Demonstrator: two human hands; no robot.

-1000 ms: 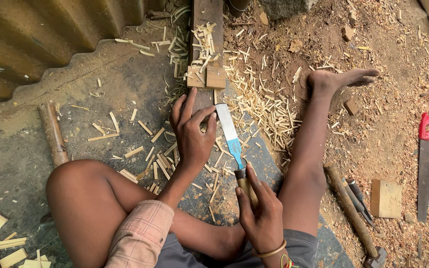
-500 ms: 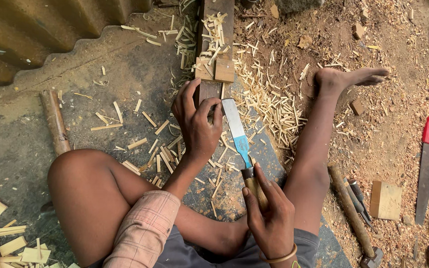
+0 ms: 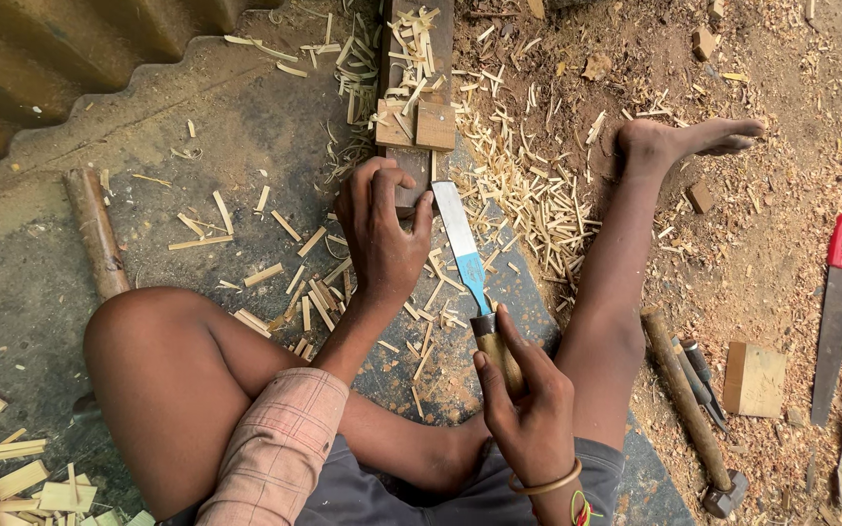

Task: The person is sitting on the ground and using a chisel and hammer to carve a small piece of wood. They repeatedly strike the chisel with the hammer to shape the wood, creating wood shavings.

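Wooden block [image 3: 411,190] is lying at the near end of the dark plank [image 3: 411,58], and we are gripping it with our left hand [image 3: 382,234]. Just right of the block, we are holding the chisel [image 3: 470,273], our right hand [image 3: 528,409] clenching its wooden handle, blade tip beside the block.

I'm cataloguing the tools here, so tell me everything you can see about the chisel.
The chisel has a broad flat blade, pale grey metal towards the tip and blue nearer the handle, then a dark collar and a light wooden handle. It slants from lower right up to upper left, low over the floor. The right hand grips the handle. The tip lies beside the left hand, which presses on a dark wooden plank. Wood chips lie scattered around it.
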